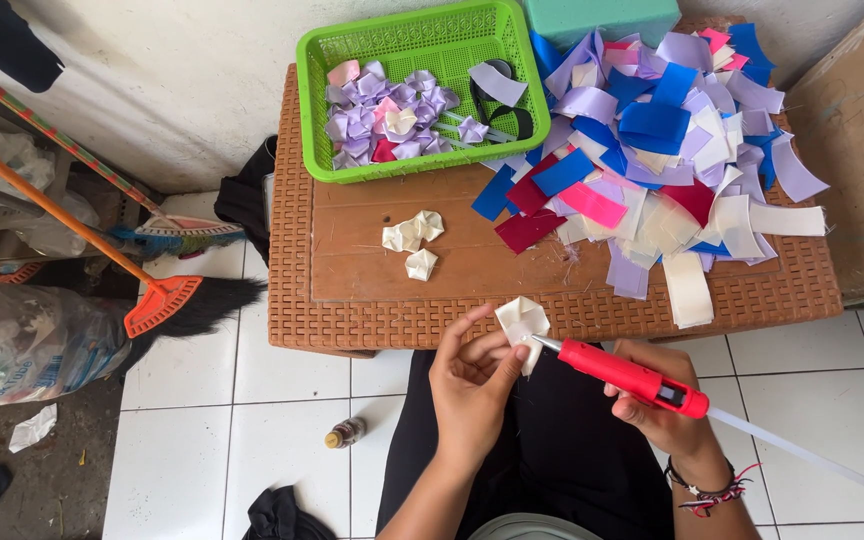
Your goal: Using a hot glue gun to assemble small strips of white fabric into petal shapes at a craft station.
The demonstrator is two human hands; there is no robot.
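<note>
We look down at our own two bare hands working just in front of a low brown woven counter [372, 325]. Our left hand [472, 385] pinches a small cream folded fabric petal [522, 322] between thumb and fingers [464, 335], holding it upright in the air just off the counter's near edge. Our right hand [664, 400] is clenched around a red glue gun [632, 378], its metal tip touching the petal's lower right side; a clear glue stick [812, 458] trails out behind toward the right. To do this step well, we judge the tip should stay at the fold's base, with our left fingertips kept back from the hot nozzle and only a small bead laid down. On the counter, three finished cream petals [412, 240] lie near the middle, well apart from our hands. A green plastic basket [312, 110] at the far left holds lilac and pink petals, and a heap of ribbon pieces [652, 130] in blue, lilac, cream and red covers the right side, some overhanging the near edge. Open room lies between the cream petals and the near rim. On the white tiled floor [282, 440] stand a small brown bottle [345, 433] and, further left, an orange broom [157, 300]
</note>
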